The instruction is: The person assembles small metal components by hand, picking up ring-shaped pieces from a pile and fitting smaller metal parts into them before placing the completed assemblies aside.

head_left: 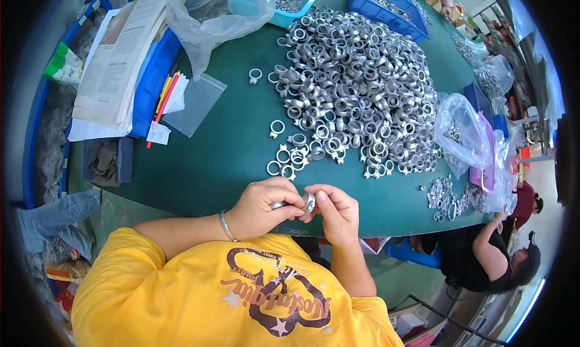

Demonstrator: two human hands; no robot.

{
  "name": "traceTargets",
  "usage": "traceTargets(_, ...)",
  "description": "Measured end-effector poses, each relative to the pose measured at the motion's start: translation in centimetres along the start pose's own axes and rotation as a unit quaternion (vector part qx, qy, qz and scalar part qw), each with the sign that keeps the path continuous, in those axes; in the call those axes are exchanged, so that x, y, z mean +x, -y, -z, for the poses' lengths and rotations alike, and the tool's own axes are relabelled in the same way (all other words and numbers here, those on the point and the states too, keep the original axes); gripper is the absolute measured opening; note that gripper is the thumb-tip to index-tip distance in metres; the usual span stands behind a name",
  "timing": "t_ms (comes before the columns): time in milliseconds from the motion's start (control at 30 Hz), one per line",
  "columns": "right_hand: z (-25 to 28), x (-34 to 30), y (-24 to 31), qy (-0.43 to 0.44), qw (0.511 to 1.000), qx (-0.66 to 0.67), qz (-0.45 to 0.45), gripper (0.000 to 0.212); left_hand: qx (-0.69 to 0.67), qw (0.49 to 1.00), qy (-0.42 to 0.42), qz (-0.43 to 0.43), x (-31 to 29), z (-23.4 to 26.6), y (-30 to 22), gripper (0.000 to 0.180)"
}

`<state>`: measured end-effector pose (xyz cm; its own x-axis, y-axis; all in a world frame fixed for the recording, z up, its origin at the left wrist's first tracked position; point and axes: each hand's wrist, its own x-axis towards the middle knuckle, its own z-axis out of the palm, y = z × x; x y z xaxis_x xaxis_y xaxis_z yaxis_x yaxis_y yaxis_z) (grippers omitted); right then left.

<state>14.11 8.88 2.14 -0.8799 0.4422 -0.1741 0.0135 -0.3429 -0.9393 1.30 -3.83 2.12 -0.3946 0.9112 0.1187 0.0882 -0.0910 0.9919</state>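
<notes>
Near the front edge of the table, my left hand [257,207] and my right hand [338,214] meet in front of my chest. Between their fingertips is a silvery metal ring [309,201], pinched from both sides. A second ring [277,205] shows within the curled fingers of my left hand, partly hidden. Just beyond my hands lies a small cluster of similar rings [283,155], each with a small lug on its rim. Behind it rises a large heap of the same grey rings [362,81].
On the green table [181,178], a blue bin [393,12] and a turquoise bin [302,12] stand at the back. Papers [115,63], pencils [162,99] and plastic bags lie left. Smaller parts [444,196] are scattered right, near a seated co-worker [477,256].
</notes>
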Motion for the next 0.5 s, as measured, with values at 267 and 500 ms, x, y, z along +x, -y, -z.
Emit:
traceTargets(267,0.0,-0.1,-0.2,-0.006,1.0,0.01,0.02,0.019,-0.034,0.999,0.017,0.015,0.2,0.2,0.3,0.009)
traceTargets(500,0.7,0.3,-0.7,-0.004,0.997,0.019,0.075,0.015,-0.178,0.971,-0.01,0.161,0.3,0.5,-0.7,0.01)
